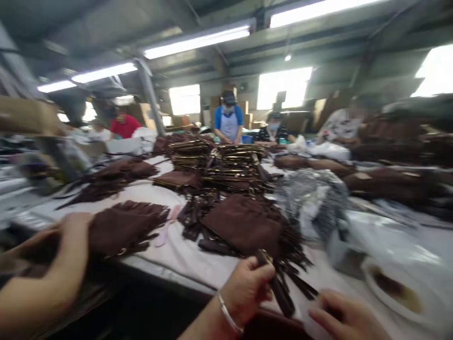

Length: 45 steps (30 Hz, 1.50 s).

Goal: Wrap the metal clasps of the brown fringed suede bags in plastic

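My left hand (247, 288), with a silver bangle on its wrist, pinches a dark brown strap (281, 293) with a metal fitting near the table's front edge. At the lower right, my right hand (348, 314) is partly blurred, its fingers bent at the end of a thin dark strip (300, 281); its grip is hard to make out. Just beyond my hands lies a brown fringed pouch (244, 224) on a heap of dark straps. Behind it rise stacked brown pouches (233, 165) with gold-coloured zips.
Another person's arms (67, 264) reach in at the left beside a fringed brown piece (123, 226). A pink comb (168, 226) lies on the white cloth. Crumpled clear plastic (313, 198) and a round dish (392, 288) are at the right. More people work farther back.
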### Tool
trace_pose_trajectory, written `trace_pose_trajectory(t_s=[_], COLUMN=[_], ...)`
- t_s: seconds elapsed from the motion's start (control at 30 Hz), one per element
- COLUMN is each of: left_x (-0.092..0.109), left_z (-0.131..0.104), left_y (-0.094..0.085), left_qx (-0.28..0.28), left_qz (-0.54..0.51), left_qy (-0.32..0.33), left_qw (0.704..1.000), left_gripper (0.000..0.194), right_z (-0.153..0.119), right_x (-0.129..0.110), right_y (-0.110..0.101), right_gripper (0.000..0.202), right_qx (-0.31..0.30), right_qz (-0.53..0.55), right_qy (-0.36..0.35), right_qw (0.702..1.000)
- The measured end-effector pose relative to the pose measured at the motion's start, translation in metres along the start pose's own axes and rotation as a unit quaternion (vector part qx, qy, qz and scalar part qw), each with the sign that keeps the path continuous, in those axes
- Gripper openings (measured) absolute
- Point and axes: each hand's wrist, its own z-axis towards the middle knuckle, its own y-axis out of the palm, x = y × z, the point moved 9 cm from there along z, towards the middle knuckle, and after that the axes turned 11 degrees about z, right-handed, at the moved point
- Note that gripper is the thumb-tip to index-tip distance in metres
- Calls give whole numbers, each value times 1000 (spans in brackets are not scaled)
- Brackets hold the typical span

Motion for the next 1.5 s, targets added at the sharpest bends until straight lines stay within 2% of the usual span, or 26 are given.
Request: trace_pose_trajectory(t_s=[0.03,0.1,0.2,0.3,0.43,0.67,0.87,1.1,1.3,1.4,1.5], left_x=[2,-2,-8,-8,-3,-3,6,9,17,18,14], left_z=[9,21,23,21,24,24,18,9,4,7,10], left_y=[-3,0,2,-4,-14,-20,-13,-5,-11,-10,-14], left_qx=[25,15,7,47,88,106,127,107,138,133,132], left_qz=[16,42,65,58,60,155,238,275,249,238,237], left_qy=[10,3,10,22,40,63,89,126,121,118,113], left_qw=[1000,999,998,997,994,980,959,947,951,955,956], left_gripper=[32,34,34,35,37,35,37,33,35,34,32], right_z=[-6,-11,-9,-7,-7,-9,-12,-14,-18,-17,-17], right_x=[1,-1,-11,-18,-17,-22,-6,5,15,18,15], right_y=[-10,-18,-12,-4,-6,-3,-3,6,16,10,7], right_gripper=[23,21,16,13,13,10,12,12,14,12,14], right_qx=[-1,12,17,6,8,4,26,19,3,15,11], right_qz=[-4,9,35,50,54,97,102,212,244,222,104], right_qy=[3,20,27,17,24,23,61,87,118,111,27], right_qw=[1000,1000,999,999,998,995,993,973,963,969,994])
